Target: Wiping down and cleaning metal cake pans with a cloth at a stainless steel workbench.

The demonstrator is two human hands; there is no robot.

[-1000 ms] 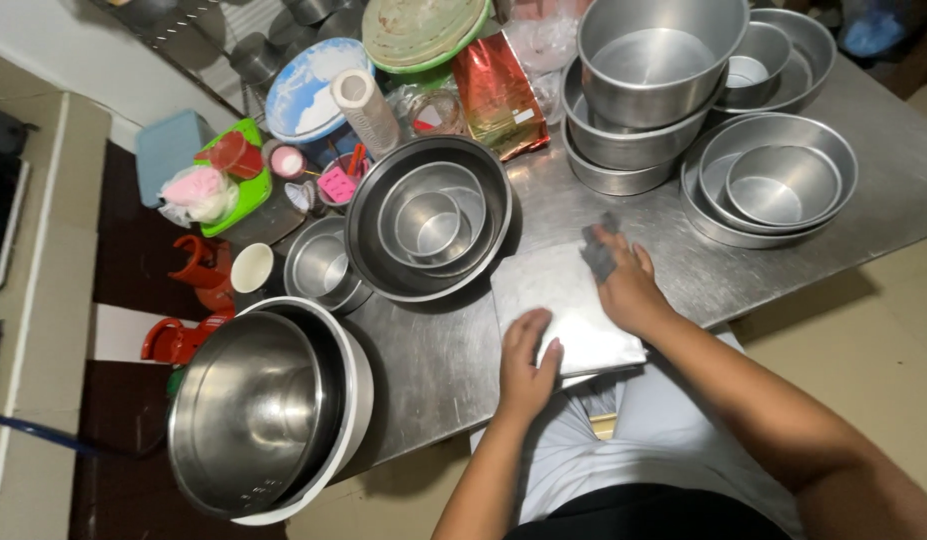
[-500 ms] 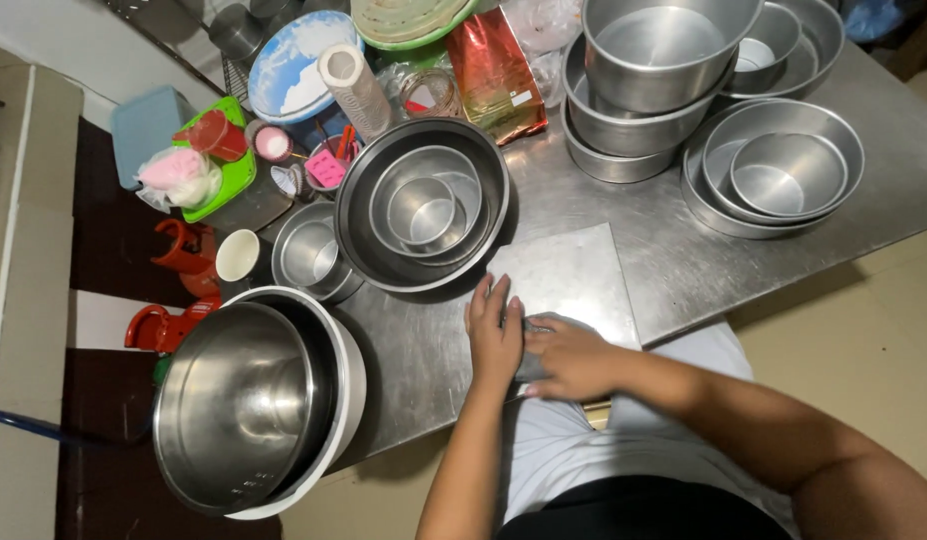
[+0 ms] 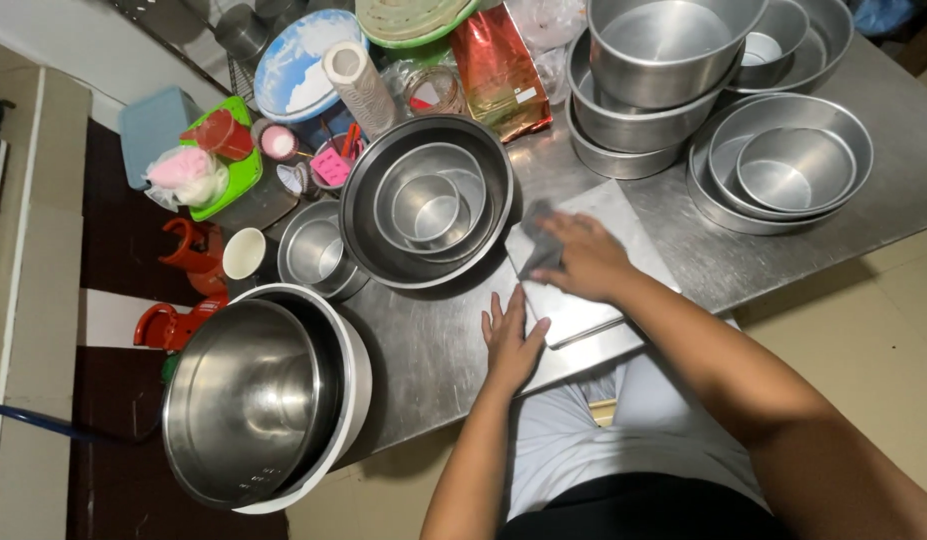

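Here, the left hand (image 3: 511, 340) lies open and flat, pinning the square metal tray (image 3: 583, 265) at the steel table (image 3: 433, 350) edge, while the right hand (image 3: 581, 258) clutches a grey cloth (image 3: 539, 240) on it. The tray looks stiff, thin, probably slippery; its rims seem the best hold.

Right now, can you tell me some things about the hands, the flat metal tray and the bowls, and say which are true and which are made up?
1. The right hand presses a grey cloth on the flat metal tray. True.
2. The left hand holds a cup. False: it lies flat at the tray's edge.
3. Small bowls sit nested inside the round steel bowl. True.
4. The table is wooden. False: it is shiny metal.
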